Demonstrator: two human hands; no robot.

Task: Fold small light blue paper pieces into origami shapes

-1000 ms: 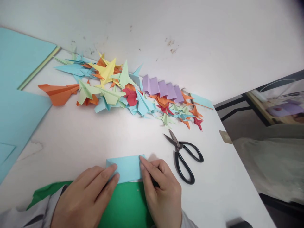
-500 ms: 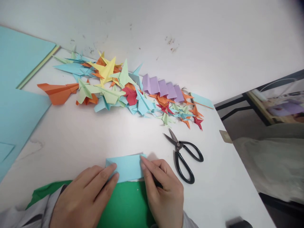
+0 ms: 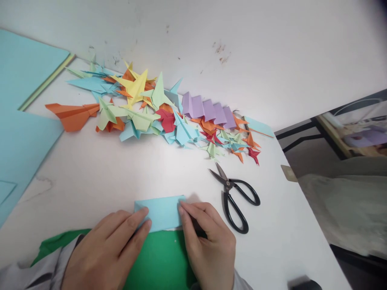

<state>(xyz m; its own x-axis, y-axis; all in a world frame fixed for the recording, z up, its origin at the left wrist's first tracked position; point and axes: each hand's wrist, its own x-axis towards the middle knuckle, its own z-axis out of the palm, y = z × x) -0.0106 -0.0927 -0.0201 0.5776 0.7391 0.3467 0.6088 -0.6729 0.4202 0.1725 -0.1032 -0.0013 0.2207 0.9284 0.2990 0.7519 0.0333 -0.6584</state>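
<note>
A folded light-blue sheet of paper (image 3: pixel 165 211) lies near the table's front edge, a small strip with a crease at its left end. My left hand (image 3: pixel 105 245) holds that left end down between thumb and index finger. At the right end, my right hand (image 3: pixel 208 239) pinches the paper's edge with thumb and fingertips, the other fingers curled in. Green material (image 3: pixel 160 259) shows below the paper, between my hands. Black-handled scissors (image 3: pixel 232 193) lie with parted blades to the right of my right hand, untouched.
Behind, along the wall, is a pile of folded paper planes (image 3: pixel 136 88) in several colours, with a pleated purple paper (image 3: pixel 208 110) on top. Large blue sheets (image 3: pixel 27 137) cover the left side. The table's right edge slopes down past a dark object (image 3: pixel 305 284) at the bottom.
My right fingertips have slipped slightly down from the paper's upper right corner, and its top edge looks flatter. My left hand stays put. The view has shifted a little.
</note>
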